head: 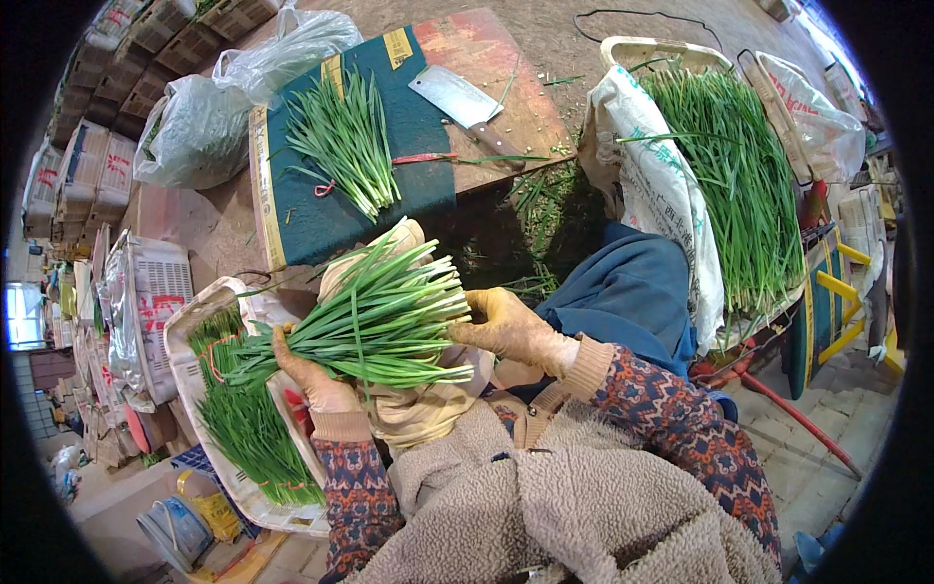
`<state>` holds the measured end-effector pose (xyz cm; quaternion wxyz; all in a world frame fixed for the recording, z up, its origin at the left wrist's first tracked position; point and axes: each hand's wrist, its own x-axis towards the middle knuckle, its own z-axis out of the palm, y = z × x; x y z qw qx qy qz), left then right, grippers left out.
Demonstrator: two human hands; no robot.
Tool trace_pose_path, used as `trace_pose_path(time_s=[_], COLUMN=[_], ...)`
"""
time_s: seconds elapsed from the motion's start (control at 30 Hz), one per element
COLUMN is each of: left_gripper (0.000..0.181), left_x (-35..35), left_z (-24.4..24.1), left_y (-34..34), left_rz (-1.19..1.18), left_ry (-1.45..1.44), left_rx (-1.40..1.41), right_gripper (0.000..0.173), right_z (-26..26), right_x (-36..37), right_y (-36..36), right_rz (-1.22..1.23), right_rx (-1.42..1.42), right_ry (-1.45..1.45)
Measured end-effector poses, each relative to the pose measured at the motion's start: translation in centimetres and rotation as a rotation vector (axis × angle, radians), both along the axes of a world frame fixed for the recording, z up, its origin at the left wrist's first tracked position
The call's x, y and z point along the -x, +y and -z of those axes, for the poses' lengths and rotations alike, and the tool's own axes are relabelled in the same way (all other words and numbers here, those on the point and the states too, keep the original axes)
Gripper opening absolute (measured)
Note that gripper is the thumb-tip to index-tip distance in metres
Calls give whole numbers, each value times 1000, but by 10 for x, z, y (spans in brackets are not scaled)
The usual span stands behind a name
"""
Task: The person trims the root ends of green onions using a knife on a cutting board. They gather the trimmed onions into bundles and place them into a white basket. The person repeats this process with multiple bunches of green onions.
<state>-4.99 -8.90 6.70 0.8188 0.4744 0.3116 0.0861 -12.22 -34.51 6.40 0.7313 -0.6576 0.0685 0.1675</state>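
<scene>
A loose bunch of garlic chives (379,328) lies across my lap, its pale stem ends pointing right. My left hand (310,379), in a stained glove, grips it around the leafy part. At the white stem ends, my gloved right hand (507,325) has its fingers closed on some stems. A single leaf crosses over the bunch. Beyond my lap, another bunch of chives (350,146) rests on a dark green mat (423,186), with a pink-red band near its stems. A cleaver (456,95) lies flat to its right, on the board and the mat's edge.
To my left stands a white plastic crate (179,365) with banded chives. On the right, another crate (675,50) is packed with loose chives beside a printed woven sack (649,146). A filled plastic bag (197,131) sits behind the mat. Chive scraps (543,212) litter the floor.
</scene>
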Motion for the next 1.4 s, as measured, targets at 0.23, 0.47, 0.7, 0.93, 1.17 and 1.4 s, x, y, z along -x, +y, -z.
trace_pose_path(time_s=[0.23,0.47,0.7,0.93,1.17,1.4], left_gripper=[32,31,31,31,30,41], left_x=[-4,-5,-5,-2,-1,-8], left_z=[12,20,16,7,6,45], left_y=[8,20,14,2,4,39], left_rz=[-26,40,16,21,8,130], left_ry=[6,-26,-37,-16,31,-5], left_rx=[3,54,59,47,55,110], right_gripper=[20,34,35,25,19,24], right_z=[14,-6,5,17,20,42], right_x=[6,4,-5,7,8,21], right_y=[-33,-32,-6,15,5,-32], right_rz=[42,104,29,220,427,425], right_rx=[66,-139,-68,-552,-592,-489], right_ry=[19,55,-8,80,72,52])
